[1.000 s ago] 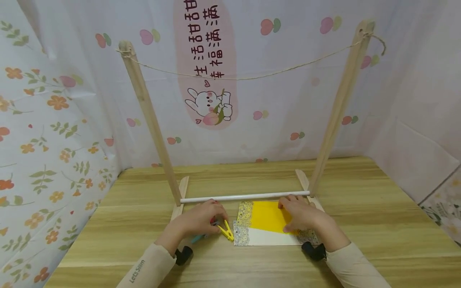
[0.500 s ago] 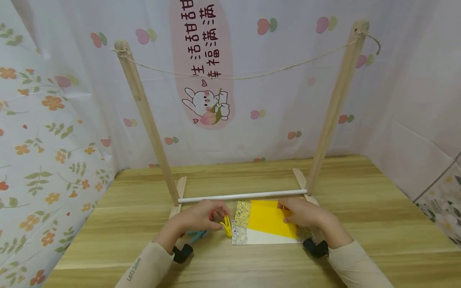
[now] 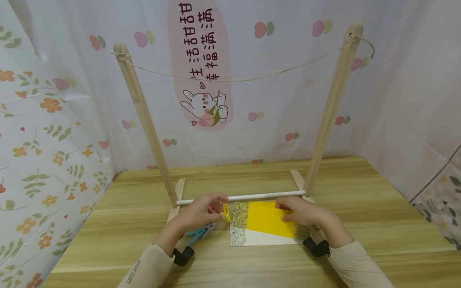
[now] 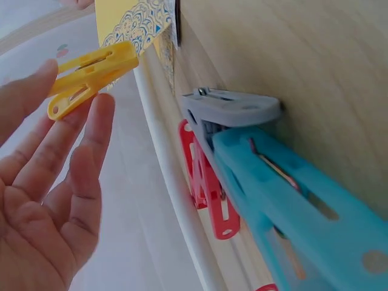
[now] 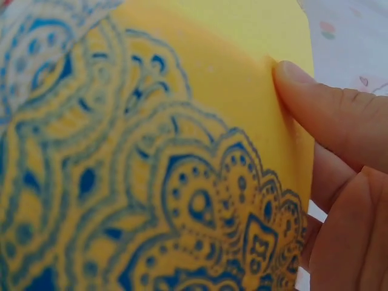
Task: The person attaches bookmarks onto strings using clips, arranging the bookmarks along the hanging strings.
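My left hand [image 3: 206, 209] pinches a yellow clothespin [image 4: 94, 76] between thumb and fingers, its nose pointing away from the palm. Below that hand, a blue clothespin [image 4: 291, 194], a grey clothespin [image 4: 242, 108] and a red clothespin [image 4: 209, 182] lie close together on the table. My right hand [image 3: 302, 211] pinches the far right edge of a yellow card [image 3: 268, 218], thumb on its face and fingers behind. Blue lace-like patterns [image 5: 200, 206] border the card's ends. A white card [image 3: 264, 238] with similar patterned ends lies partly hidden under it.
A wooden frame stands around the work, with a left post [image 3: 144, 120], a right post [image 3: 333, 108] and a white rod [image 3: 266, 196] low between them. A sagging string [image 3: 245, 81] joins the post tops. Printed cloth [image 3: 273, 132] hangs behind.
The left hand has lifted the yellow clothespin up from beside the white card, uncovering the blue and grey clothespins. The right hand stays at the yellow card's edge.
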A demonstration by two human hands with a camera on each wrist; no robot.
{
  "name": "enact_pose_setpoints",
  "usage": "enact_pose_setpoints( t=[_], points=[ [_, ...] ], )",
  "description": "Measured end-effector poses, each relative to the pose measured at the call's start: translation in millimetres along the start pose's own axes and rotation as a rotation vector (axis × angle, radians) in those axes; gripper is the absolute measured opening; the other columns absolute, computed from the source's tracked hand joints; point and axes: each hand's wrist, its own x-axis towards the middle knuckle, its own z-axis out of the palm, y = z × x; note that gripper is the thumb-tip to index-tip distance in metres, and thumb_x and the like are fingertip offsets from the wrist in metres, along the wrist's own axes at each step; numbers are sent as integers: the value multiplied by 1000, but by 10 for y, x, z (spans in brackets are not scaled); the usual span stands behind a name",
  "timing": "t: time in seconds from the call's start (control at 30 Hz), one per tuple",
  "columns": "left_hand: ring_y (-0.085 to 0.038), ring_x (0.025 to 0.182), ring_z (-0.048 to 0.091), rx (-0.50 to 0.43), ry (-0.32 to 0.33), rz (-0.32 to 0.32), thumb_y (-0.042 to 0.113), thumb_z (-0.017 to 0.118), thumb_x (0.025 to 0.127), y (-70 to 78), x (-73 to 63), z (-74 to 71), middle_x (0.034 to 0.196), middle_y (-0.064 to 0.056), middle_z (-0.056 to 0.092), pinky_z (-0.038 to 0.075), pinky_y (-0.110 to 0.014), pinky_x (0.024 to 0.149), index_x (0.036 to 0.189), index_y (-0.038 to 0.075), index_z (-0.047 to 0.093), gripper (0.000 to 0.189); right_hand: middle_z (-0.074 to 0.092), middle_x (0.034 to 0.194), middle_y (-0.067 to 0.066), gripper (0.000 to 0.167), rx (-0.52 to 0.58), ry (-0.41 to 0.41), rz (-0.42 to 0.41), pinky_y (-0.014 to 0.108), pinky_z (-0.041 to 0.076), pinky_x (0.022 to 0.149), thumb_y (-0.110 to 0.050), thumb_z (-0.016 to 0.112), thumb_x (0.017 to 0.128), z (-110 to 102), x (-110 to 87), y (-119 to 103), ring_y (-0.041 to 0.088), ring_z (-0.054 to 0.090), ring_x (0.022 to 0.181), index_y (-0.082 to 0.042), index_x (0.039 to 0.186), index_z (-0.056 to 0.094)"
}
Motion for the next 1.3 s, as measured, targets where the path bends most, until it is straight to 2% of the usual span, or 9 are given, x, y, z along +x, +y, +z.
enact_pose_setpoints(
  t=[0.1, 0.3, 0.47, 0.53, 0.7, 0.9, 1.03, 1.13, 1.3],
  points=[
    [-17, 100, 63, 15, 56, -11, 13, 70, 93, 28, -6, -2, 111, -3, 68, 53, -34, 85, 130, 6, 59, 39, 40, 77, -3, 13, 19, 3, -16, 24, 36, 64, -3, 66, 92, -3, 0, 16, 7, 40, 72, -5, 96, 54],
    [-21, 102, 65, 50, 175, -6, 12, 70, 93, 80, -12, -15, 109, -4, 71, 54, -29, 82, 128, 7, 63, 36, 40, 76, -5, 10, 54, 16, -47, 23, 35, 63, -4, 63, 95, -26, -17, 30, 5, 40, 70, -6, 95, 53],
    [-24, 105, 68, 49, 235, -9, 13, 72, 91, 88, -6, -38, 114, -9, 73, 56, -29, 83, 129, 8, 64, 40, 46, 80, -5, 8, 62, 40, -60, 23, 37, 65, -5, 62, 95, -53, -45, 51, 5, 42, 73, -8, 96, 55],
    [-24, 104, 68, 50, 257, -18, 14, 73, 90, 96, -1, -51, 111, -8, 74, 56, -28, 81, 126, 8, 66, 36, 48, 80, -5, 7, 59, 59, -71, 23, 38, 65, -5, 62, 96, -72, -53, 58, 5, 42, 73, -9, 97, 56],
    [-25, 100, 68, 58, 296, 4, 13, 74, 90, 114, 23, -88, 104, -7, 73, 54, -24, 74, 119, 6, 66, 32, 52, 82, -4, 5, 79, 95, -79, 23, 40, 66, -5, 61, 96, -136, -88, 63, 6, 46, 74, -7, 98, 57],
    [-23, 102, 67, 39, 356, -34, 13, 75, 88, 187, 64, -131, 107, -3, 72, 52, -24, 73, 124, 11, 63, 37, 49, 78, -3, 6, 123, 123, -89, 23, 41, 64, -4, 60, 97, -204, -139, 78, 6, 47, 73, -4, 97, 55],
    [-25, 103, 68, 44, 393, 8, 15, 76, 88, 293, 124, -196, 110, -7, 74, 53, -25, 74, 129, 9, 62, 43, 53, 80, -1, 5, 116, 142, -81, 23, 43, 66, -5, 60, 97, -234, -180, 102, 7, 50, 74, -6, 98, 55],
    [-26, 101, 69, 65, 433, 61, 15, 78, 86, 375, 167, -253, 107, -10, 76, 54, -27, 75, 126, 7, 64, 43, 58, 84, 1, 4, 134, 153, -78, 23, 45, 68, -6, 59, 98, -263, -203, 107, 8, 53, 77, -6, 100, 57],
    [-23, 99, 69, 117, 451, 81, 16, 79, 85, 467, 214, -306, 104, -7, 77, 55, -27, 77, 121, 8, 68, 39, 64, 90, 4, 6, 160, 175, -92, 24, 48, 71, -8, 58, 99, -311, -226, 99, 10, 57, 80, -5, 104, 58]
  ],
)
